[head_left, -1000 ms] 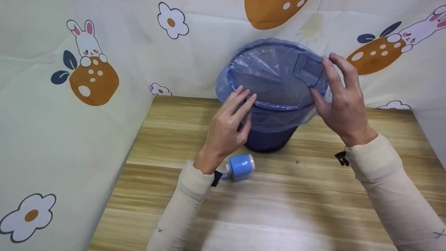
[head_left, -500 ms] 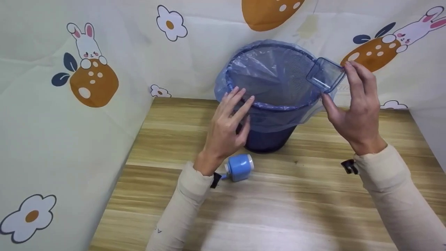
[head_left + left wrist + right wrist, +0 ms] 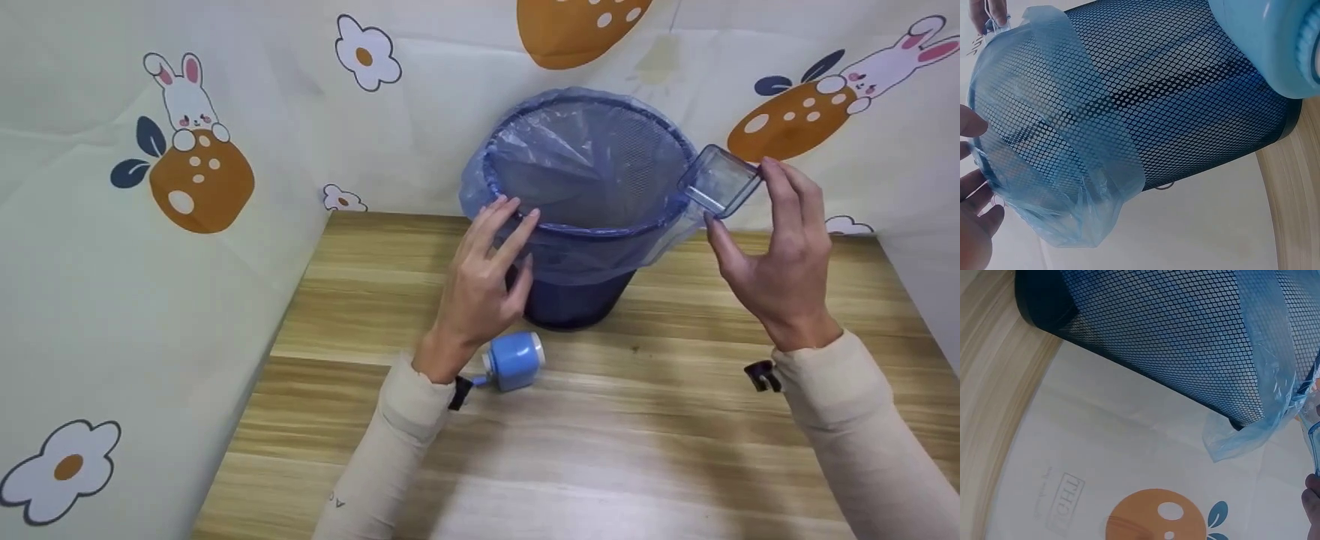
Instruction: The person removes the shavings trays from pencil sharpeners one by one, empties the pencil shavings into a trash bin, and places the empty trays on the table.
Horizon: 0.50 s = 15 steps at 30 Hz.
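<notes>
A dark blue mesh wastebasket (image 3: pixel 577 300) stands by the back wall. Its rim is draped with a thin blue bin liner (image 3: pixel 600 259), whose edge hangs outside. My left hand (image 3: pixel 484 277) touches the near left rim, fingers fairly straight and spread over the liner. To the right of the rim, my right hand (image 3: pixel 784 262) pinches a small clear bluish square plastic box (image 3: pixel 720 180) between thumb and fingertips. The box overlaps the liner's right edge in the head view. In the right wrist view, only the fingers (image 3: pixel 1312 498) and an edge of the box show.
A light blue bottle (image 3: pixel 514 361) with white ends lies on the wooden tabletop (image 3: pixel 600 442) in front of the basket, close to my left wrist. Pale patterned fabric (image 3: pixel 420 135) rises behind and at both sides of the table.
My right hand has moved right and toward me, carrying the clear box from over the basket's opening to just outside its right rim. The left hand has stayed almost still at the rim.
</notes>
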Available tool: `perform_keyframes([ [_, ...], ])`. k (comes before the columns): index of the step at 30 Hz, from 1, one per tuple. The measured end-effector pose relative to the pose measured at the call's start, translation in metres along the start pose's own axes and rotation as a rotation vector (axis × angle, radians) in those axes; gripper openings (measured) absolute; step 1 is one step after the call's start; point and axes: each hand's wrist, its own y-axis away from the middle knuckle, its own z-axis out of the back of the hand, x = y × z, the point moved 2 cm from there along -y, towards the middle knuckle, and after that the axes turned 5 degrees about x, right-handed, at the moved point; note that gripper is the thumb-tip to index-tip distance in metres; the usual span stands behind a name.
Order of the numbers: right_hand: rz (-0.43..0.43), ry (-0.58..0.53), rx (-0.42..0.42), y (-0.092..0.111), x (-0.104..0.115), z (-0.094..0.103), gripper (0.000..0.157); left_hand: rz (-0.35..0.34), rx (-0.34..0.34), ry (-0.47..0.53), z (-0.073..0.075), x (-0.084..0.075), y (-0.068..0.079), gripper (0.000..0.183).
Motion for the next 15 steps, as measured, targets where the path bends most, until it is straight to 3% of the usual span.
perform_keyframes([
  [7, -0.035, 0.003, -0.016, 0.007, -0.004, 0.005, 0.062, -0.006, 0.0, -0.003, 0.001, -0.001, 0.001, 0.047],
  [15, -0.065, 0.037, 0.024, 0.023, -0.017, 0.008, 0.063, -0.018, -0.009, 0.009, 0.002, -0.001, 0.004, 0.047],
])
